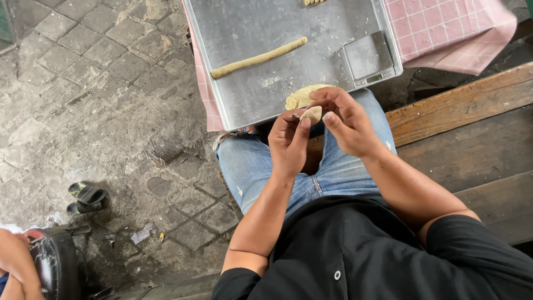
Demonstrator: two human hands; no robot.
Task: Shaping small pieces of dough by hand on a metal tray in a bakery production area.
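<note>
A seated person in a black shirt and faded blue jeans pinches a small pale oval piece of dough (311, 114) between both hands above the knees, the left hand (288, 145) cupping it from below with thumb and fingers closed narrow, the right hand (347, 123) curled over the top so that much of the piece is hidden. Just behind the fingers a flattened lump of yellowish dough (298, 97) lies at the near edge of a large rectangular steel tray (244, 33), partly covered by the right hand. A long thin rolled rope of dough (259, 58) lies across the tray's middle with bare metal on all sides, and a small silver digital scale (368, 56) sits at the tray's right corner. The tray's far end is cut off, as is a scrap of dough there. A pink checked cloth (444, 28) shows beneath it. At lower left a black bag (55, 261) and another person's arm are cropped
</note>
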